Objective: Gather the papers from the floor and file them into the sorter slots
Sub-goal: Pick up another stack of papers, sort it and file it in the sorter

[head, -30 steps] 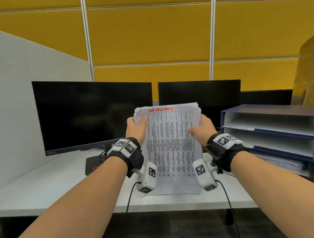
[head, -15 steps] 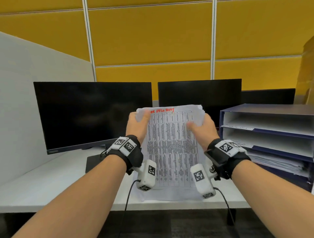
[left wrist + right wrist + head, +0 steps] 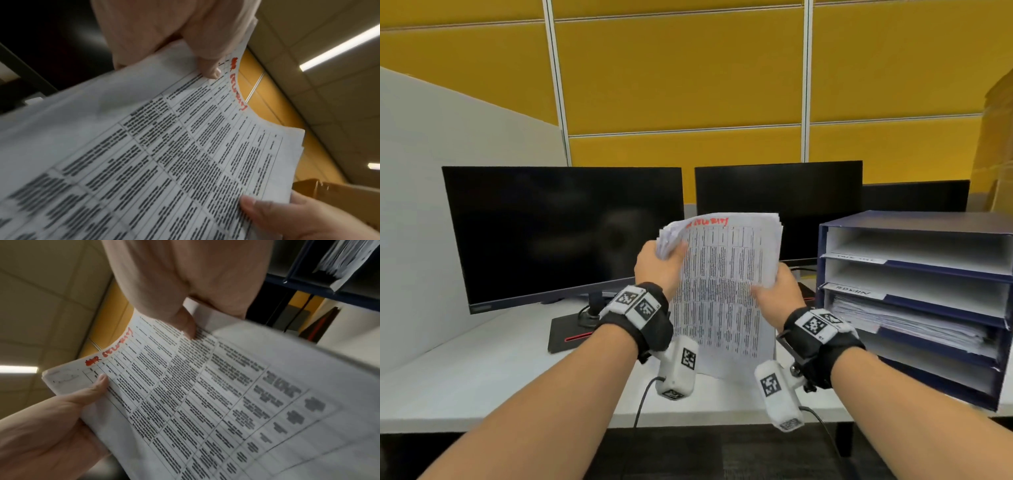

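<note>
A stack of printed papers (image 3: 722, 284) with red handwriting at its top stands upright above the white desk (image 3: 482, 370). My left hand (image 3: 661, 263) grips its upper left corner, thumb on the front sheet (image 3: 185, 146). My right hand (image 3: 777, 291) holds the right edge lower down, thumb on the print (image 3: 205, 394). The dark blue sorter (image 3: 914, 298) stands to the right of the papers, about a hand's width away. Its top two slots look bare and a lower slot holds a pile of sheets (image 3: 904, 322).
Two dark monitors (image 3: 561, 233) (image 3: 777, 202) stand behind the papers, the left one on a black base with a red stripe (image 3: 571, 335). A grey partition (image 3: 448, 205) closes the left side. Yellow wall panels (image 3: 681, 75) rise behind. Cables hang from the wrist cameras.
The papers and both hands have shifted a little to the right, toward the sorter. My right hand has slid lower along the right edge; the upper left corner is bent under my left hand.
</note>
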`<state>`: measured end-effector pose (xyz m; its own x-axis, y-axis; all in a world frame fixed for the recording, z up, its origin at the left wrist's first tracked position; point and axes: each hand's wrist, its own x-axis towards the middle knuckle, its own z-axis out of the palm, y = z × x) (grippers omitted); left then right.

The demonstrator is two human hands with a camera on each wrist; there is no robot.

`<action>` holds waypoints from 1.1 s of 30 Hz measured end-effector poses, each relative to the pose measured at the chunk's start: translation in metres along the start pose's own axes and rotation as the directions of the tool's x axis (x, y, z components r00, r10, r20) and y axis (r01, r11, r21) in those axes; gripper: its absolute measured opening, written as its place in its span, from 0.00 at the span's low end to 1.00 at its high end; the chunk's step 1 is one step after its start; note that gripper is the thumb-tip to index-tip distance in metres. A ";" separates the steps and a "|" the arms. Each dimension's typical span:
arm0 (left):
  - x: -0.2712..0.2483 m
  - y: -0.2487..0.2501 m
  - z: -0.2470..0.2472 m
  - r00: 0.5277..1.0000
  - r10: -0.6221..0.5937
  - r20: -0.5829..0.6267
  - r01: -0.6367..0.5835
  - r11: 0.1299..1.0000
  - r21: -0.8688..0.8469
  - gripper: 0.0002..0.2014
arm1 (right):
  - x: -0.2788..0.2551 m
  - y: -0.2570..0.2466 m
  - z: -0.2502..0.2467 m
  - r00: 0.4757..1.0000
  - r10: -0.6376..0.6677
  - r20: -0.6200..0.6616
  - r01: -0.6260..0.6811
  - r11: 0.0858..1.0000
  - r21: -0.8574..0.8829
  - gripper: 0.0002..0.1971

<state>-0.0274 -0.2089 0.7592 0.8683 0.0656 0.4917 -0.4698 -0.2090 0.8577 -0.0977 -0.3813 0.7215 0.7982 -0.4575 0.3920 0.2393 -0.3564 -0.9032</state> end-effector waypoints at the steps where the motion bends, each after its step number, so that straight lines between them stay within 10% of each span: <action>1: 0.001 0.004 -0.001 1.000 -0.001 -0.030 0.000 0.999 -0.039 0.13 | 0.001 -0.001 -0.001 0.999 -0.005 -0.040 0.006 1.000 0.025 0.21; 7: -0.003 0.001 -0.007 0.996 -0.076 -0.051 0.066 0.984 -0.164 0.23 | 0.000 -0.003 -0.013 1.000 -0.019 -0.022 0.020 0.999 0.044 0.23; 14: -0.009 0.023 0.014 0.984 0.105 -0.146 -0.126 0.981 -0.147 0.09 | -0.006 -0.016 -0.005 0.974 -0.209 -0.090 0.212 0.977 0.031 0.19; 22: -0.009 0.010 0.001 0.999 0.033 0.038 -0.025 0.982 -0.187 0.22 | 0.006 -0.011 -0.024 0.986 -0.162 -0.049 0.167 0.979 0.119 0.36; 28: -0.001 0.012 -0.003 0.959 0.279 0.037 -0.282 0.945 0.168 0.27 | 0.010 -0.023 -0.019 0.928 -0.371 0.027 0.350 0.848 -0.398 0.54; 33: 0.004 0.016 -0.005 0.903 0.394 0.171 -0.430 0.845 0.317 0.12 | 0.014 -0.030 -0.022 0.925 -0.380 0.005 0.317 0.764 -0.563 0.41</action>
<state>-0.0316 -0.2068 0.7755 0.6258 -0.1905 0.7564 -0.7198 -0.5146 0.4659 -0.1056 -0.3944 0.7583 0.6504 -0.2833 0.7048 0.1247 -0.8754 -0.4670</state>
